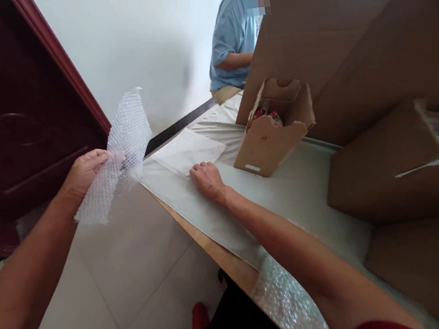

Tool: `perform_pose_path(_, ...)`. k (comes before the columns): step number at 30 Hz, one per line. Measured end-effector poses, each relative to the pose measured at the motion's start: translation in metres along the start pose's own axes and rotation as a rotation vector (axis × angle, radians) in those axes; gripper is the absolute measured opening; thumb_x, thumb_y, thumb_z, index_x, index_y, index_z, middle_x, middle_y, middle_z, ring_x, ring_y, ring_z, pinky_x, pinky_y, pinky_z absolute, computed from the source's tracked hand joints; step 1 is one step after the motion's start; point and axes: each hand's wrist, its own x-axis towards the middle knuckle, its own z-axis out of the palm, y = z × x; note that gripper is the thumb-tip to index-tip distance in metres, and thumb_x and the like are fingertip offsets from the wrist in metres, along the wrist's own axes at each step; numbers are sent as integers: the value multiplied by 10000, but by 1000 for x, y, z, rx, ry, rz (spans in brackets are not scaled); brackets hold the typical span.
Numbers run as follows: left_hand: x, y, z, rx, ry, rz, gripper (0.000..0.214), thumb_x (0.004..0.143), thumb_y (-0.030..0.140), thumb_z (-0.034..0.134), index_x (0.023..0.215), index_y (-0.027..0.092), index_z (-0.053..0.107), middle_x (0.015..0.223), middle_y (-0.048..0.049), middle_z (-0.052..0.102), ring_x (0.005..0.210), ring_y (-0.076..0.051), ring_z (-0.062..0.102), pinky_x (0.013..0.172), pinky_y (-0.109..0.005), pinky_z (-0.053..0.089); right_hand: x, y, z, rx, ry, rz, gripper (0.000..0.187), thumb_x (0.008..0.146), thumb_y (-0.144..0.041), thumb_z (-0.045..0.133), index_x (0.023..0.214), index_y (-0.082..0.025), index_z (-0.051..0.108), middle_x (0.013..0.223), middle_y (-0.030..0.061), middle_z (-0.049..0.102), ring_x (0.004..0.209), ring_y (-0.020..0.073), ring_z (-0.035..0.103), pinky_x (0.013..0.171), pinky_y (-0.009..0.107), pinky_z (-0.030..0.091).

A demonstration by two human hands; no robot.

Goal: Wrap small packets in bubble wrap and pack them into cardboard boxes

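My left hand pinches a sheet of clear bubble wrap near its middle, held up in the air left of the table edge. The sheet hangs bent, one end up and the other down over my wrist. On the cloth-covered table, my right hand rests with its fingers curled at the near edge of a flat, whitish translucent plastic sheet. Whether those fingers grip that edge is hidden. Just right of this hand stands an open cardboard box with red, plastic-wrapped items inside.
Larger cardboard boxes fill the right side, one open with plastic in it. More bubble wrap lies by the near table edge under my right forearm. A person in a blue shirt is beyond the table. A dark red door stands left.
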Motion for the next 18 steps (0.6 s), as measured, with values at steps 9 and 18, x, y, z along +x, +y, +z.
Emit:
perform_pose_path(9,7,-5,-10,6,58,4,68,783,216,655,796,157,685,791,-51,748,757,-206,692,880,-406,566,19,3,-26,117,-47,255,360,958,-171,450,1081,-178,789,1132,150,781,1045,263,708,832,306,464)
perform_pose_path(18,6,-2,-12,80,111,-30,198,710,298,718,840,180,628,692,4,669,648,-165,599,724,-315,504,23,13,-38,325,93,361,316,885,-158,505,1014,-179,793,1041,97,788,931,212,692,775,266,464)
